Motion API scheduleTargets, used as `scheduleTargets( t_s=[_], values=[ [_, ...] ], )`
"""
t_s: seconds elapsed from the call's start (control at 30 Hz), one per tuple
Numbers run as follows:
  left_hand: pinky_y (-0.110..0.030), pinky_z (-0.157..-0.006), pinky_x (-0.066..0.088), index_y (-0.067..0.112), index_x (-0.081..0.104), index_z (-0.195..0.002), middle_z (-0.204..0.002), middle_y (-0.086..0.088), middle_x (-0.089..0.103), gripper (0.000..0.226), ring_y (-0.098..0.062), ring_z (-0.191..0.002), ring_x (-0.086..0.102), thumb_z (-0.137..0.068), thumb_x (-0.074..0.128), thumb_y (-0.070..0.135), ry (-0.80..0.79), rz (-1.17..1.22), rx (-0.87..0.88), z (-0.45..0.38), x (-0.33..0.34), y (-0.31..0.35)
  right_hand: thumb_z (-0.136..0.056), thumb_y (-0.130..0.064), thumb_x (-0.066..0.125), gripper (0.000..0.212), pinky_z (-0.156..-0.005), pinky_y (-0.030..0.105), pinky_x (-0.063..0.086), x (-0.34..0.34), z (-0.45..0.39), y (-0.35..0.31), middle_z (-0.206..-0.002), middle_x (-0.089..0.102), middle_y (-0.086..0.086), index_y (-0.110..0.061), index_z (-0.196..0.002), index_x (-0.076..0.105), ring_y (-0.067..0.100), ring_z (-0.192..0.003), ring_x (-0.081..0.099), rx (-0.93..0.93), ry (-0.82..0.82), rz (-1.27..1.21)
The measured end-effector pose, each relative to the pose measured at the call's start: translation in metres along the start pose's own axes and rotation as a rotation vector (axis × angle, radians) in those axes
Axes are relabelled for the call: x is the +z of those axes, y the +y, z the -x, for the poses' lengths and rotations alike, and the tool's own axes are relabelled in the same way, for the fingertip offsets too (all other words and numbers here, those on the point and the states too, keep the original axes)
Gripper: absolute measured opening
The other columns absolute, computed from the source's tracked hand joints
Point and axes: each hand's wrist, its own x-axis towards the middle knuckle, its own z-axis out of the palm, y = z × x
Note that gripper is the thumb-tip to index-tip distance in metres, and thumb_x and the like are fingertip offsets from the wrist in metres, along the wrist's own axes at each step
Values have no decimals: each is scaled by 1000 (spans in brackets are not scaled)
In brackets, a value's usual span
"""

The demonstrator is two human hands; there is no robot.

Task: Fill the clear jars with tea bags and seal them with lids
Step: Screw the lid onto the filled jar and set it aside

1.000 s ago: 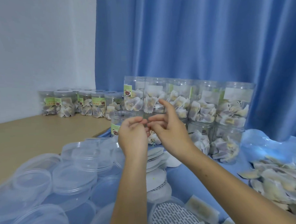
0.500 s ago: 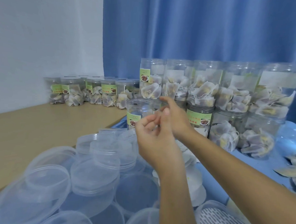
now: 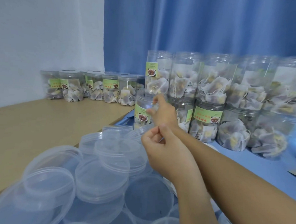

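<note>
A clear jar [image 3: 142,111] with a green label stands open in front of the stacked jars, with a few tea bags at its bottom. My right hand [image 3: 162,112] reaches to its mouth, forefinger and thumb at the rim; blur hides whether they pinch anything. My left hand [image 3: 161,147] hovers nearer to me, above the pile of clear lids [image 3: 101,175]. Its fingers are curled with the thumb against the forefinger, and I see nothing in them. My forearms cross.
Filled jars [image 3: 210,84] stand two high along the blue curtain [image 3: 197,26] on a blue cloth [image 3: 252,167]. A row of lidded, filled jars [image 3: 109,87] lines the back of the wooden table [image 3: 34,124]. A perforated white object [image 3: 227,222] lies at the bottom right.
The hands, joined in front of the jars a second ago, have parted. My right hand went forward to the open jar and my left drew back. The view shifted left and closer.
</note>
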Motion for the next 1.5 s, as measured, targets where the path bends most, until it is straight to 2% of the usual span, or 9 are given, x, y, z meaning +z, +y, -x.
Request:
scheduleTargets(
  t_s=[0.27,0.47,0.6,0.73,0.87,1.03,1.17,1.33,1.5],
  values=[
    [-41,-85,51,22,52,-86,-88,2,69,14,-20,-87,64,-93,52,34,-79,-105,104,7,4,5,-85,-22,68,25,-62,21,27,-89,27,-1,-95,57,4,-19,-107,56,13,-70,45,-334,214,8],
    [-25,-77,44,25,50,-123,-119,6,56,40,-4,-86,57,-85,64,26,-383,-327,238,29,11,-1,-78,-20,75,25,-67,2,38,-161,81,28,-85,58,-22,-29,-95,58,7,-75,53,-309,236,-80],
    [-42,-105,39,32,35,-140,-143,8,42,76,-17,-129,43,-75,74,27,-696,-448,286,46,19,-10,-79,-25,74,35,-73,4,38,-199,111,53,-90,54,-40,-46,-93,50,3,-84,54,-291,262,-62],
    [-14,-78,46,63,43,-109,-110,33,58,64,8,-104,56,-67,81,32,-861,-513,317,66,26,-22,-79,-28,73,39,-75,1,36,-223,132,77,-92,49,-49,-53,-97,49,-2,-84,55,-239,226,-19],
    [-33,-85,51,40,47,-119,-103,18,63,66,-10,-100,62,-62,79,46,-878,-663,299,73,26,-31,-80,-29,71,34,-68,7,39,-224,143,101,-84,56,-31,-50,-95,49,9,-81,61,-146,173,-24],
    [-24,-70,44,30,49,-117,-101,12,63,60,-10,-92,59,-67,78,44,-887,-850,281,68,21,-35,-84,-34,66,29,-71,30,49,-209,144,115,-97,67,9,-43,-105,49,25,-86,65,-15,82,-12],
    [-19,-58,40,20,51,-109,-104,4,64,55,-9,-84,58,-66,81,38,-886,-901,230,62,19,-36,-87,-30,65,54,-69,2,38,-199,150,117,-119,51,-18,-42,-133,39,11,-108,55,-38,-6,-53],
    [-30,-75,47,18,52,-117,-106,4,62,69,-16,-94,60,-59,86,33,-834,-878,253,58,20,-34,-72,-51,74,61,-68,29,42,-200,153,117,-108,53,-3,-18,-112,41,16,-91,55,224,76,200],
    [-30,-73,50,17,51,-130,-112,2,59,80,-10,-88,60,-58,86,19,-745,-714,133,53,22,-31,-70,-49,75,29,-73,30,52,-198,160,110,-88,66,-9,-27,-88,72,14,-87,61,210,-520,492]
  ],
)
